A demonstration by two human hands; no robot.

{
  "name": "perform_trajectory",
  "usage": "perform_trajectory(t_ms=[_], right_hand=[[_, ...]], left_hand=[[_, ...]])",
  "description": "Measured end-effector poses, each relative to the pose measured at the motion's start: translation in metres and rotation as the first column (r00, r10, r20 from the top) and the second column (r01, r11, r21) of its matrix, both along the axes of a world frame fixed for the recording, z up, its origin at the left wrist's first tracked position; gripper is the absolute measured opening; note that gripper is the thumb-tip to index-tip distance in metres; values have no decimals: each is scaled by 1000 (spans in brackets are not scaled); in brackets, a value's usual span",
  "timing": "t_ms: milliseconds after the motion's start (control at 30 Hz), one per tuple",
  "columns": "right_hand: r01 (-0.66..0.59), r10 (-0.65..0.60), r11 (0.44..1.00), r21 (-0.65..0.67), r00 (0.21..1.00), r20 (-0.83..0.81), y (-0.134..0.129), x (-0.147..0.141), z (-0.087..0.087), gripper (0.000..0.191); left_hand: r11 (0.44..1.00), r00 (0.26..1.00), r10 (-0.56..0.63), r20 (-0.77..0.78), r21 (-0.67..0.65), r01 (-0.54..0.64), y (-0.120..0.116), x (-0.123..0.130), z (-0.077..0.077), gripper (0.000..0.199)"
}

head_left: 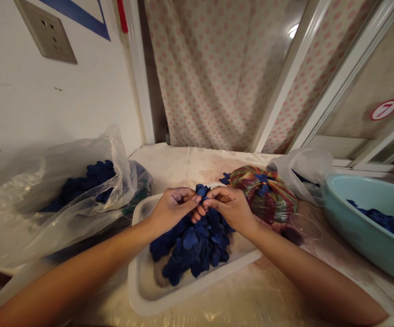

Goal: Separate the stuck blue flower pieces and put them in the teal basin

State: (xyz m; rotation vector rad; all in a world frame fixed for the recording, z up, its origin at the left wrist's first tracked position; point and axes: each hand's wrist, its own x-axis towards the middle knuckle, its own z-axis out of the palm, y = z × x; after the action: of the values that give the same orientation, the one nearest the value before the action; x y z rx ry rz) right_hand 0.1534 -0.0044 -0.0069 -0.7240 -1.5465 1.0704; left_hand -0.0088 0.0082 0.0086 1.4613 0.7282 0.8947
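Both hands meet above a white plastic tray (pixel 145 299), pinching one dark blue artificial flower (pixel 202 190) between them. My left hand (pixel 178 204) grips it from the left, thumb and forefinger closed. From the right, my right hand (pixel 229 204) pinches the same flower with thumb and forefinger. Fingers cover most of its lower part. Under the hands, a heap of loose blue petal pieces (pixel 197 247) fills the middle of the tray.
At left lies an open clear plastic bag (pixel 77 204) with more blue pieces. Behind the tray sits a red-and-green striped bag bundle (pixel 261 195) with blue pieces on top. A clear round lid (pixel 306 226) and a light blue basin (pixel 356 236) stand at right.
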Motion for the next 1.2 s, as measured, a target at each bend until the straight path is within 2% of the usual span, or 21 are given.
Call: perform_trajectory(t_ms=[133, 233, 467, 700, 833, 900, 967, 1100, 1133, 1200], right_hand=[[-63, 63, 998, -4, 997, 49, 3, 2, 1, 23], [-105, 104, 995, 4, 994, 43, 4, 3, 0, 20], [-55, 42, 996, 69, 984, 170, 1, 1, 3, 27], [-48, 44, 998, 47, 994, 97, 3, 4, -1, 32], [-20, 20, 1000, -11, 996, 81, 4, 3, -4, 34], [47, -46, 998, -46, 999, 30, 8, 3, -7, 34], [165, -173, 980, -110, 983, -57, 15, 5, -10, 33], [385, -431, 888, -253, 888, -162, 30, 11, -14, 32], [421, -461, 877, -231, 873, -161, 32, 13, -15, 32], [476, -486, 874, -101, 863, -136, 32, 15, -14, 29]], left_hand=[[999, 999, 49, 17, 13, -49, 3, 0, 0, 29], [999, 999, 44, 10, 26, -44, 3, 0, 0, 28], [999, 1000, -7, -16, 53, 7, 0, 1, 1, 27], [998, 998, 17, -60, 56, -13, 0, 1, -2, 22], [998, 997, 29, -74, 54, -25, 0, 0, -1, 22], [998, 997, 38, -71, 50, -35, 0, 0, -1, 22], [998, 996, 51, -70, 49, -47, 0, 0, 0, 22], [994, 992, 97, -85, 58, -92, 1, 0, -2, 21], [992, 990, 117, -84, 57, -112, 2, 0, -3, 21], [986, 984, 160, -81, 52, -156, 3, 0, -4, 21]])
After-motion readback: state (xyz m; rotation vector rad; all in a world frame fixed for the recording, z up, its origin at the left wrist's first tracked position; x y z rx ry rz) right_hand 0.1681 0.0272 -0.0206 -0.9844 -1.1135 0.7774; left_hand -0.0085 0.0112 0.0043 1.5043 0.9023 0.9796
